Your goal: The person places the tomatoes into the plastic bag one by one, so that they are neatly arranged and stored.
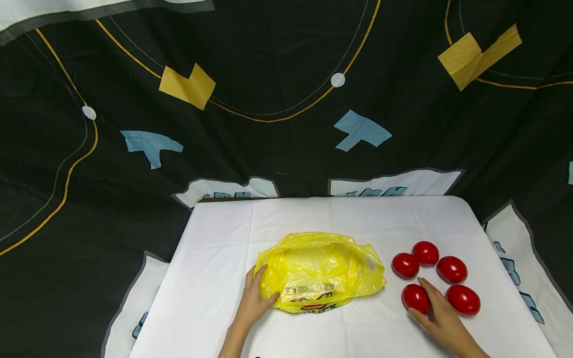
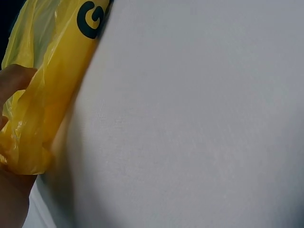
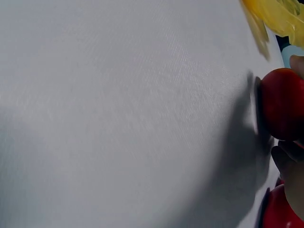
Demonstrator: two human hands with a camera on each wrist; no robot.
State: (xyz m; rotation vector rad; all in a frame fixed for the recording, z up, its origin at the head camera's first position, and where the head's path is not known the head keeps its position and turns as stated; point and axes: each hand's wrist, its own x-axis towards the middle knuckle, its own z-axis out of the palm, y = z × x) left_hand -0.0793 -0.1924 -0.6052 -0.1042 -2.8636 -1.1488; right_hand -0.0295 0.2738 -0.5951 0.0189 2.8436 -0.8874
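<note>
A yellow plastic bag (image 1: 322, 268) with dark print lies on the white table, its mouth spread open. My left hand (image 1: 254, 301) grips the left edge of the bag, thumb in front and fingers behind. In the left wrist view the thumb (image 2: 16, 80) presses on the thin yellow plastic (image 2: 57, 85). To the right, my right hand (image 1: 440, 318) holds a glossy red oval ball (image 1: 415, 298) between thumb and fingers. The right wrist view shows this red ball (image 3: 282, 104) close over the tabletop, with fingers on opposite sides of it.
Several more red balls sit beyond and beside my right hand, such as one at the back (image 1: 425, 252) and one at the right (image 1: 463, 300). A white cloth covers the table (image 1: 224, 238). Behind it hangs a black curtain (image 1: 277, 154) with coloured patches.
</note>
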